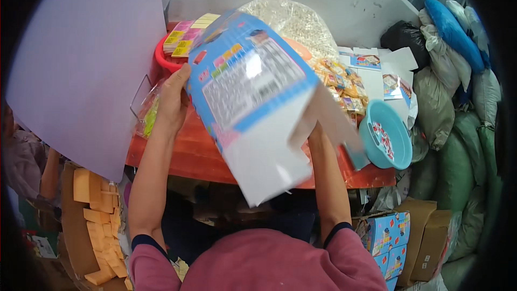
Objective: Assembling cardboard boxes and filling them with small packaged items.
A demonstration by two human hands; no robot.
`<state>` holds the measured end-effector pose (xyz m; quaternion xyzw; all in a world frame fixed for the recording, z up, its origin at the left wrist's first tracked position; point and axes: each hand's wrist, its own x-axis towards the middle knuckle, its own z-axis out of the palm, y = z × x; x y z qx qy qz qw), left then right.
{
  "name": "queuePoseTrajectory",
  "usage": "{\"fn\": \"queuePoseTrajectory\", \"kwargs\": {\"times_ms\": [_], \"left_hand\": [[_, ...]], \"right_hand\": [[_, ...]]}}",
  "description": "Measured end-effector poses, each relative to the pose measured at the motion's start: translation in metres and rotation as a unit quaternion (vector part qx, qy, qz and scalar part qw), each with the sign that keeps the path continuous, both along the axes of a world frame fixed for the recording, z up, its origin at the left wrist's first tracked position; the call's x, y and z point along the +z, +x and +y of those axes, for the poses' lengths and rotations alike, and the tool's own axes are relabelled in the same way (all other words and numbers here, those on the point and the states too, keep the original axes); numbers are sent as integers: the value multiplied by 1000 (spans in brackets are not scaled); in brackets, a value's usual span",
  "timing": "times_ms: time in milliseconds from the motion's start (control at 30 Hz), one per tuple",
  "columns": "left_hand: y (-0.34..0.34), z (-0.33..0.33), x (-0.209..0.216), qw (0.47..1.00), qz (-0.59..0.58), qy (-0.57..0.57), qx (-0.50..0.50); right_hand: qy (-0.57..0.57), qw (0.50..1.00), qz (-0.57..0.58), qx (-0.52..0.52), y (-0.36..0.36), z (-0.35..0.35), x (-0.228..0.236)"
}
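Above the glossy red table (191, 143), I have the left hand (175, 94) clamped on a blue, printed cardboard box (253, 78), its body apparently opened out but its white end flaps (269, 167) unclosed (the right hand is hidden, so from here I cannot tell its grip).

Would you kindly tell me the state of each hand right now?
Left hand: closed on the left side of the blue-and-white box.
Right hand: mostly hidden by the box, so its grip cannot be told.
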<state>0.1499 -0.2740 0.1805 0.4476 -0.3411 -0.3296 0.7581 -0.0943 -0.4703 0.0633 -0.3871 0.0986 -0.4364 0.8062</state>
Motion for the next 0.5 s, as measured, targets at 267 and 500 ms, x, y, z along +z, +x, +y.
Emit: {"fn": "queuePoseTrajectory", "kwargs": {"times_ms": [267,500], "left_hand": [[20,6,-7,992,124,-11,-20],[9,-16,29,995,85,-60,5]], "right_hand": [[187,976,79,85,12,7,11],[-8,974,201,105,0,58,35]]}}
